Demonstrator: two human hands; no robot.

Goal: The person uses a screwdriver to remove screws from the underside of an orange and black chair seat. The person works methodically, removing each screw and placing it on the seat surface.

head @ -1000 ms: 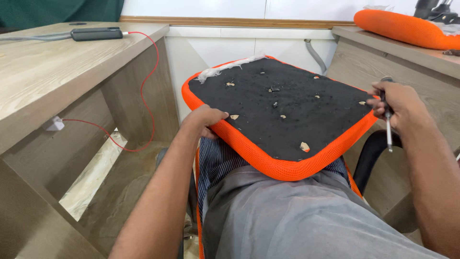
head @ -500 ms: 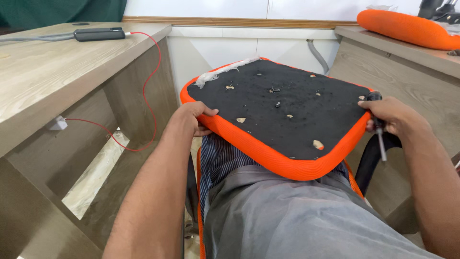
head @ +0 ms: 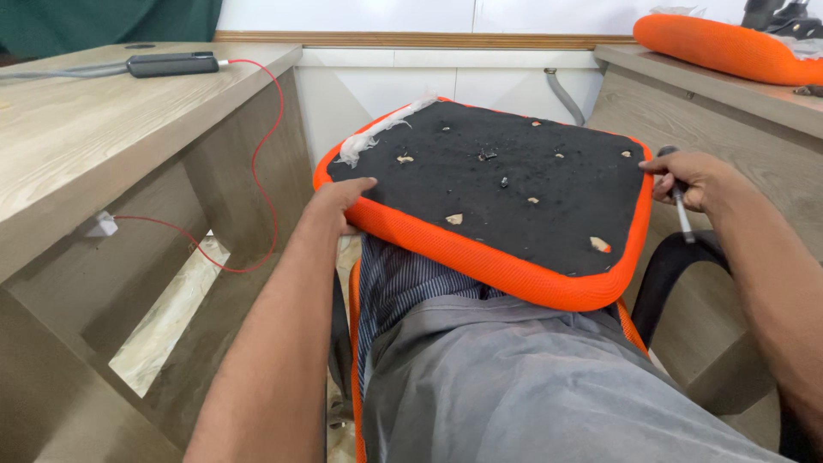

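The orange seat cushion (head: 480,257) lies upside down across the person's lap, its black underside (head: 506,189) facing up, dotted with small tan scraps and dark fittings. The left hand (head: 339,201) clasps the cushion's left edge, fingers curled over the orange rim. The right hand (head: 690,180) is closed around a screwdriver (head: 681,219) at the cushion's far right corner, shaft pointing down. A tuft of white padding (head: 373,137) shows at the far left corner. On the left desk (head: 77,129) lies a dark device (head: 171,63) with a red cable (head: 266,163). Another orange cushion (head: 720,47) rests on the right desk (head: 737,94).
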